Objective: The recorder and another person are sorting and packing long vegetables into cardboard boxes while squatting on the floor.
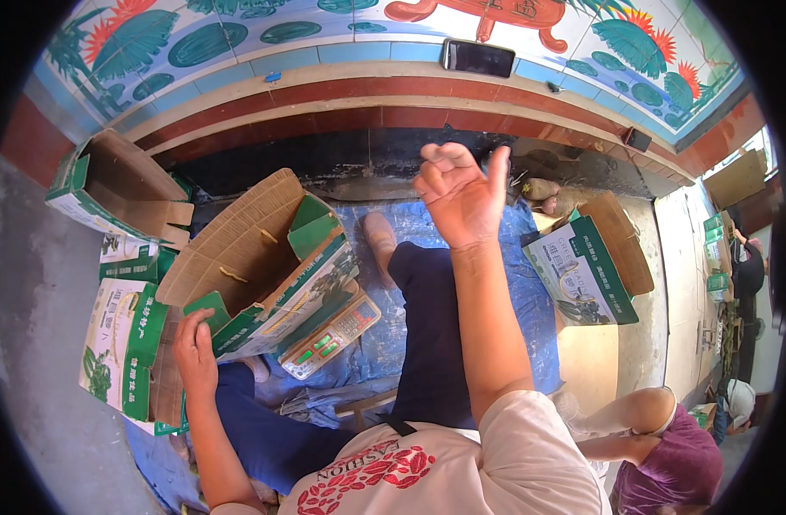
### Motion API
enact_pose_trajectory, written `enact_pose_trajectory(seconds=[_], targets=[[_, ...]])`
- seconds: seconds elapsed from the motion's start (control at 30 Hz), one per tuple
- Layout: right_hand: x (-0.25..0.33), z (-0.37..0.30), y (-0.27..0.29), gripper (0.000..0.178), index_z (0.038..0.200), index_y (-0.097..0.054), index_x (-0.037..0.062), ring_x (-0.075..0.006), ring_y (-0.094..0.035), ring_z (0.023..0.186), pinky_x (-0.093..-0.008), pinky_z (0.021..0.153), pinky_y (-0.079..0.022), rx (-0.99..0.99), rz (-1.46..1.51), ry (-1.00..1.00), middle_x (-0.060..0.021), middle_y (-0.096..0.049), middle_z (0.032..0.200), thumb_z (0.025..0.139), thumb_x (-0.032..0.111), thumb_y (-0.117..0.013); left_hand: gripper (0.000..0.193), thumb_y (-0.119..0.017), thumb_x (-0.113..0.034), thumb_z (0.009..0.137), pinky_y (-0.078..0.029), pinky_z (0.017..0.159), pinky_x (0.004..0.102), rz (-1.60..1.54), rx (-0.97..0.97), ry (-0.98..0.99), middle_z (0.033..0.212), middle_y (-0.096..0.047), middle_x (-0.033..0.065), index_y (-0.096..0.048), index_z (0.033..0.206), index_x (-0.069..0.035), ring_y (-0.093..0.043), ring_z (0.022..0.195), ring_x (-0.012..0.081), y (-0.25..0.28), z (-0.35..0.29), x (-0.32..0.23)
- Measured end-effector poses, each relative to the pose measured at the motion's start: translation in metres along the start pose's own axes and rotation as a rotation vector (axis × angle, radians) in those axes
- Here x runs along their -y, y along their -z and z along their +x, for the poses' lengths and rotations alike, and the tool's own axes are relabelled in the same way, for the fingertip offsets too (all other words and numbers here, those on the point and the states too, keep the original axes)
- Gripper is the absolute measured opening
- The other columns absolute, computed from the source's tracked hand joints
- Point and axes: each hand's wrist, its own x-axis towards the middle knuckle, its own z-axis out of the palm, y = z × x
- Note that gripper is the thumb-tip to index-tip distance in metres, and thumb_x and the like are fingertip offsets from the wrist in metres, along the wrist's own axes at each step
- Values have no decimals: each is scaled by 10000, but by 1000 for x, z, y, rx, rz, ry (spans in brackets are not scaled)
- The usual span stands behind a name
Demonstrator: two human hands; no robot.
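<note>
My left hand [196, 356] grips the near corner of an open green-and-white cardboard box [300, 296], fingers at its green flap. The box's big brown lid stands raised on the far side, with thin yellowish strips on it; its floor lies in shadow. Under the box's right side is a digital scale [350, 324] with green lit displays, partly covered by the box. My right hand [463, 196] is raised over the blue sheet, palm up, thumb out and fingers loosely curled, with nothing in it.
More open cartons stand left [123, 184] and beside my left forearm [123, 343]. Another box [582, 273] sits right, near pale radish-like roots [541, 190]. A blue sheet [530, 343] covers the floor. A phone [479, 58] leans on the tiled wall. A person in purple [676, 459] is close on my right.
</note>
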Motion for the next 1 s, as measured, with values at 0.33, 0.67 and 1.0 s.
enact_pose_trajectory(seconds=[0.33, 0.67, 1.0], targets=[[-32, -5, -7, 383, 872, -624, 37, -95, -481, 612, -243, 593, -411, -375, -908, -213, -62, -629, 767, 947, 375, -458, 354, -438, -295, 930, -428, 868, 366, 8, -20, -13, 997, -621, 159, -630, 966, 0, -582, 975, 309, 1, -2, 0], [19, -6, 5, 399, 979, -610, -12, -97, -498, 600, -238, 577, -410, -500, -768, 89, -47, -611, 752, 973, 339, -421, 346, -454, -304, 926, -426, 854, 373, -1, -26, -8, 966, -626, 158, -632, 954, -8, -584, 943, 314, -5, 1, 3], [195, -131, 140, 418, 1177, -556, 53, -307, -557, 1033, -389, 878, -440, -879, -2591, 133, -137, -603, 1096, 788, 168, -656, 316, -482, -289, 907, -427, 845, 385, 10, -48, -28, 966, -627, 158, -633, 937, -13, -579, 937, 322, -7, 1, 4]])
